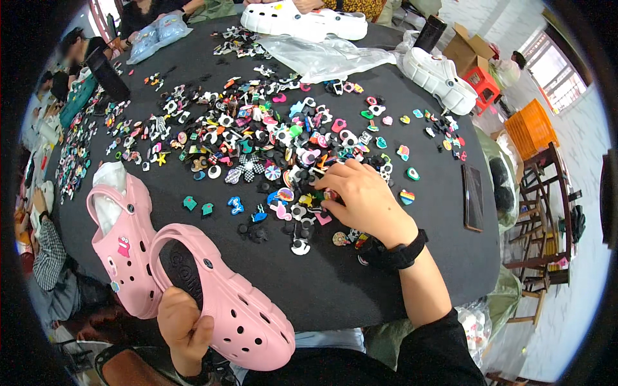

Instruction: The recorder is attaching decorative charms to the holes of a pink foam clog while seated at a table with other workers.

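My left hand (184, 327) grips a pink clog (273, 338) by its side near the heel opening, toe pointing to the lower right. No charms show on its toe. Left of it, a second pink clog (140, 300) with white stuffing inside touches it and carries a few small charms. My right hand (360, 196) reaches into a heap of shoe charms (225, 128) in many colours and shapes. Thumb and index finger are apart around some charms at the heap's near edge; the other fingers are bent. A black band (402, 254) circles my right wrist.
Dark table (309, 299). Two white clogs (302, 22) (441, 77) and clear plastic (322, 58) lie at its far side. A phone (472, 196) rests at right. Other people sit at the far and left sides. Beyond are an orange crate (531, 128) and a red stool (483, 90).
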Demonstrator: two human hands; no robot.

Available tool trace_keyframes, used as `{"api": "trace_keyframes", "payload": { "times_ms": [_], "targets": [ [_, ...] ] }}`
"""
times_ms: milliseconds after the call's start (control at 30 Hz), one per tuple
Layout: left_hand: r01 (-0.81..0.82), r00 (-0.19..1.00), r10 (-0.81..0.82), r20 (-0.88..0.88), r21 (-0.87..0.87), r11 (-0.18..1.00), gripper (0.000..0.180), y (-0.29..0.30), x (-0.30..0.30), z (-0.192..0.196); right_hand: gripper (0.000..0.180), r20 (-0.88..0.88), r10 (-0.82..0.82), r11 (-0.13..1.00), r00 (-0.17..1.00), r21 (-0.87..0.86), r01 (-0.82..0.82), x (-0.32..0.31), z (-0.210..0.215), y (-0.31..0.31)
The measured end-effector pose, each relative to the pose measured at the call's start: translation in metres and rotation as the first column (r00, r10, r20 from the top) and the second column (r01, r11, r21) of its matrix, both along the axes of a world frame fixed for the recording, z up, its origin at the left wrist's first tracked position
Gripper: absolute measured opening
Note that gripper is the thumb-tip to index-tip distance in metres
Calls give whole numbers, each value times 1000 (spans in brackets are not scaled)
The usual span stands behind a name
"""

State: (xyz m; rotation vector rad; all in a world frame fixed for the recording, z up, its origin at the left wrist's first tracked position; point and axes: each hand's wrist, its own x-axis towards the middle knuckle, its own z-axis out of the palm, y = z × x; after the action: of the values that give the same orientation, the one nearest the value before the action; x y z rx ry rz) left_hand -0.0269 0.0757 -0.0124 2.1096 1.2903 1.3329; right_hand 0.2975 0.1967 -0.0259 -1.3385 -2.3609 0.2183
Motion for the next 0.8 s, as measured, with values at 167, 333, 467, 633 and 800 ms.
{"api": "trace_keyframes", "payload": {
  "times_ms": [167, 333, 467, 633, 800],
  "targets": [
    [7, 1000, -7, -3, 4, 1000, 38, 0, 0, 1, 16, -54, -43, 995, 998, -94, 38, 8, -1, 2],
    [20, 1000, -20, 3, -18, 1000, 36, -1, -1, 2, 12, -254, -53, 997, 966, -66, 37, 17, -5, 10],
    [32, 999, -32, 7, -32, 999, 35, -1, -1, 4, 14, -131, 41, 997, 990, -55, -49, 15, -4, 4],
    [49, 999, -49, -1, -15, 999, 34, 2, -1, 4, 10, -47, 8, 999, 999, -42, -10, 9, -3, 4],
    [112, 994, -111, -25, 29, 993, 31, 4, -3, 5, 9, -392, -106, 983, 914, -177, 39, 14, 4, 5]
  ]
}}
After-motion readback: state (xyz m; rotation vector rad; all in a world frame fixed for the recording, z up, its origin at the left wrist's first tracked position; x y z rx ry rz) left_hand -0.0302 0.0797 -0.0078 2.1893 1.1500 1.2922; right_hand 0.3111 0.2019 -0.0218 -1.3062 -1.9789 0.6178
